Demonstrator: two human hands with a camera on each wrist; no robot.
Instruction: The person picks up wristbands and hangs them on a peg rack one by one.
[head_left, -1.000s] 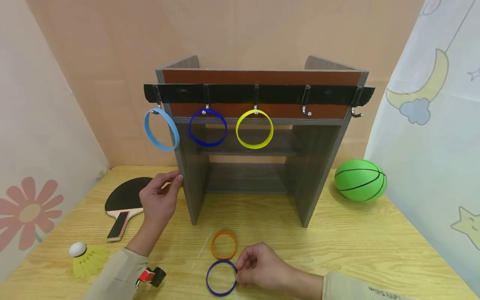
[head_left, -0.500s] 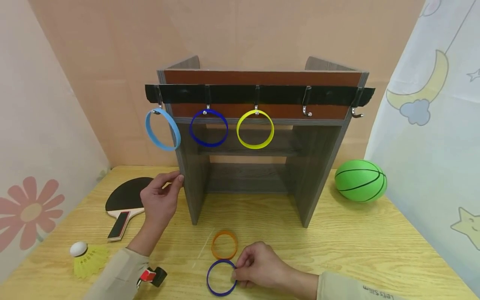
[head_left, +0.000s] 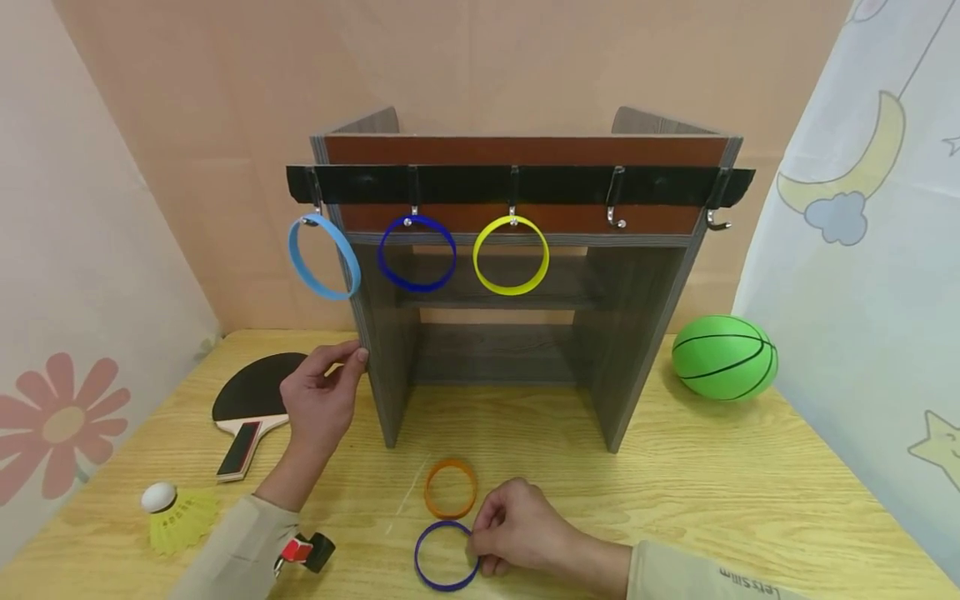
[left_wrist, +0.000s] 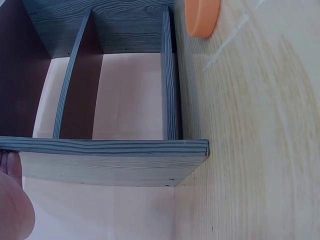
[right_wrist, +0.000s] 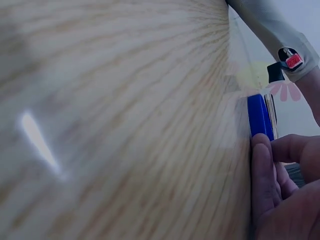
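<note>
Dark-blue ring (head_left: 446,557) lies flat on the table (head_left: 735,492), and the right hand (head_left: 517,529) pinches its right edge between curled fingers (right_wrist: 265,165) and thumb; the right wrist view shows the ring's blue band at the fingertips. Just beyond that hand lies an orange ring (head_left: 450,488), close to the blue one, though whether the two touch cannot be told. The left hand (head_left: 321,400) grips the front edge of the wooden rack's (head_left: 517,158) left side panel, thumb and fingers curled round the board. Above that hand a light-blue ring (head_left: 322,257) hangs from a hook, then a navy ring (head_left: 416,253) and a yellow ring (head_left: 510,256) further right. Left of the left hand lie a table-tennis paddle (head_left: 251,396) and a shuttlecock (head_left: 174,512). Well to the right of the right hand sits a green ball (head_left: 723,357).
</note>
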